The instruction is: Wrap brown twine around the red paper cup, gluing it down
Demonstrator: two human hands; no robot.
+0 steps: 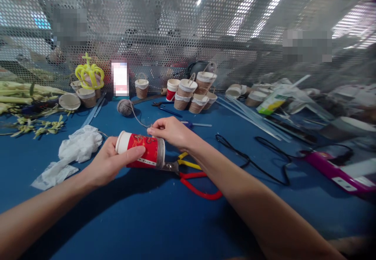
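Observation:
My left hand (pixel 113 160) is wrapped round a red and white paper cup (pixel 138 144) that lies on its side in the air, rim to the left. Grey yarn (pixel 160 153) is wound in a band round the cup's base end. At that end my right hand (pixel 169 132) pinches the yarn strand, which runs back to a grey yarn ball (pixel 125 107) on the table. Below and right of the cup lie scissors (pixel 202 194) with red and yellow handles, their blades partly hidden by the cup.
Several twine-wrapped cups (pixel 181 99) stand at the back by a perforated metal screen (pixel 164 24). Crumpled white lace (pixel 79 144) lies left. Clear glue sticks (pixel 249 119), a black cord (pixel 264 171) and a purple device (pixel 331 170) are right. A blue table (pixel 117 220) spreads beneath.

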